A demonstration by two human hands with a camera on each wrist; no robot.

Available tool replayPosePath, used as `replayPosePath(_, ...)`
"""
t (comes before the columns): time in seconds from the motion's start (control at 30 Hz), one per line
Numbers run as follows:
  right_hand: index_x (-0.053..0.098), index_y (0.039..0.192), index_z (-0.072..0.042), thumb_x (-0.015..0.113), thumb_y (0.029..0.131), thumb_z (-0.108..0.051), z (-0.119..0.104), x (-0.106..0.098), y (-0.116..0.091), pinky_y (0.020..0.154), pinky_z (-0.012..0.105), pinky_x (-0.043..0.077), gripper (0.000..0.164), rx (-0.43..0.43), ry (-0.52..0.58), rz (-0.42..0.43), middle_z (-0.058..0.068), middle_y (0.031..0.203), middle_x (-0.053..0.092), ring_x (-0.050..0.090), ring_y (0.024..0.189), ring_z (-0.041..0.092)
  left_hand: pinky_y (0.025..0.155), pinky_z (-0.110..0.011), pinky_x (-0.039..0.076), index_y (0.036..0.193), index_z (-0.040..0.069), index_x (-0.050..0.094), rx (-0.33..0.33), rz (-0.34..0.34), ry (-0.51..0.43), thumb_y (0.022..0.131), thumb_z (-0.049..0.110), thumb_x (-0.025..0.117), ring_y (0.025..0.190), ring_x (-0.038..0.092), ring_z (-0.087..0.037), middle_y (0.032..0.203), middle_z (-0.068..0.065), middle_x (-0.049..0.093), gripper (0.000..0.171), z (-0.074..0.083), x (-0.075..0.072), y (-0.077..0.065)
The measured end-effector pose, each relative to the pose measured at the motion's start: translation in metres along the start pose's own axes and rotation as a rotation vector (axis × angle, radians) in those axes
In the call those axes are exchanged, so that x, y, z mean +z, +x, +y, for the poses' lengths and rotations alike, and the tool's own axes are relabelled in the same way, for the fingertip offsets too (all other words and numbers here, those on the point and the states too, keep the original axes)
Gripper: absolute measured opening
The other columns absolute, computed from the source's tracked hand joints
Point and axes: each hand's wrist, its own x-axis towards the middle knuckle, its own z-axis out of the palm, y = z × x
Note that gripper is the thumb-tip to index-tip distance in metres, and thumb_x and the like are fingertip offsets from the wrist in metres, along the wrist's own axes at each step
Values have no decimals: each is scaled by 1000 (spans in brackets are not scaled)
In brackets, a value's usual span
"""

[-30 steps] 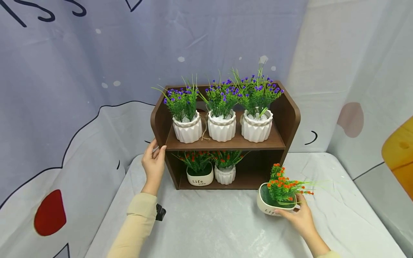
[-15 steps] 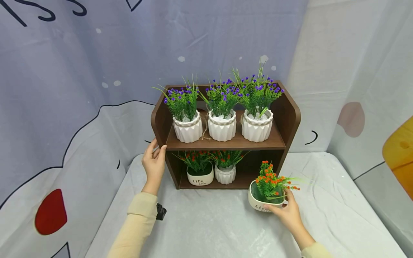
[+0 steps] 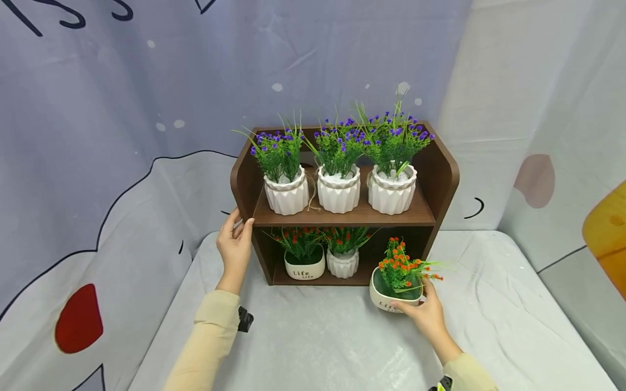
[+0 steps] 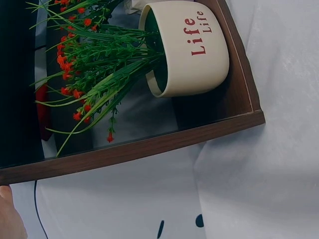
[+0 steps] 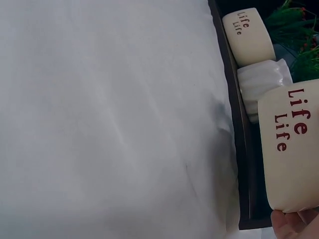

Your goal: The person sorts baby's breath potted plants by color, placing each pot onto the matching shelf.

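My left hand (image 3: 233,254) grips the left side board of a dark brown two-tier shelf (image 3: 337,219), thumb at its front edge. My right hand (image 3: 426,316) holds a cream flowerpot (image 3: 383,297) marked "Life", planted with orange flowers, by its right end. It hangs before the lower tier's right part, tilted in the head view; in the right wrist view, fingertips (image 5: 284,224) touch its lower corner. On the lower tier stand another cream "Life" pot (image 4: 194,55) with red-orange flowers and a white fluted pot (image 3: 343,264). The left hand's rear fingers are partly hidden.
Up on the top tier stand three white fluted pots (image 3: 339,190) with purple flowers, a twine bow between two of them. A pale cloth (image 3: 313,336) covers the table. Behind the shelf hangs a printed curtain (image 3: 195,81).
The right hand has carried the cream flowerpot leftward and slightly up, closer to the shelf's lower tier. My left hand stays on the side board.
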Motion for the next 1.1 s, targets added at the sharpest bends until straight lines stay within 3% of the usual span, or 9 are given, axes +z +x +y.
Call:
replayPosePath(0.13, 34, 139, 4, 87, 67, -16, 1, 7, 5, 78, 17, 45, 92, -19, 6, 11, 26, 130, 49, 48, 115, 32, 79, -9, 52, 122, -10, 58, -8, -2, -1, 86, -3, 65, 95, 65, -35, 109, -30, 57, 37, 0, 0, 1)
replayPosePath(0.33, 34, 140, 5, 87, 67, -15, 5, 17, 10, 82, 20, 45, 92, -26, 8, 30, 25, 131, 49, 48, 116, 32, 79, -9, 52, 122, -11, 57, -16, -1, -14, 86, -4, 65, 96, 63, -43, 109, -31, 56, 37, 1, 1, 1)
replayPosePath(0.53, 34, 140, 4, 86, 68, -13, 9, 22, 16, 75, 6, 38, 91, -13, 49, 43, 23, 133, 48, 47, 116, 29, 79, -8, 52, 122, -12, 57, -18, -3, -15, 86, -4, 65, 96, 63, -42, 109, -32, 56, 37, 1, 1, 2)
replayPosePath(0.63, 34, 139, 6, 86, 67, -12, 9, 26, 20, 88, 20, 43, 91, -22, 52, 35, 25, 134, 47, 46, 120, 33, 78, -8, 51, 122, -11, 57, -24, -1, -7, 86, -4, 65, 96, 64, -40, 109, -31, 56, 37, 0, 1, 1)
replayPosePath(0.77, 33, 138, 8, 87, 66, -12, 12, 32, 23, 102, 48, 39, 91, -33, 55, 45, 29, 135, 45, 43, 125, 39, 79, -9, 52, 122, -11, 57, -26, -3, -6, 86, -4, 65, 97, 63, -42, 109, -31, 56, 37, 1, 1, 1)
replayPosePath(1.1, 32, 139, 8, 86, 66, -10, 14, 41, 31, 110, 50, 32, 92, -23, 111, 74, 29, 137, 43, 41, 128, 41, 79, -10, 52, 121, -11, 58, -12, 2, 1, 86, -4, 65, 96, 63, -44, 108, -31, 56, 37, 0, 1, 1)
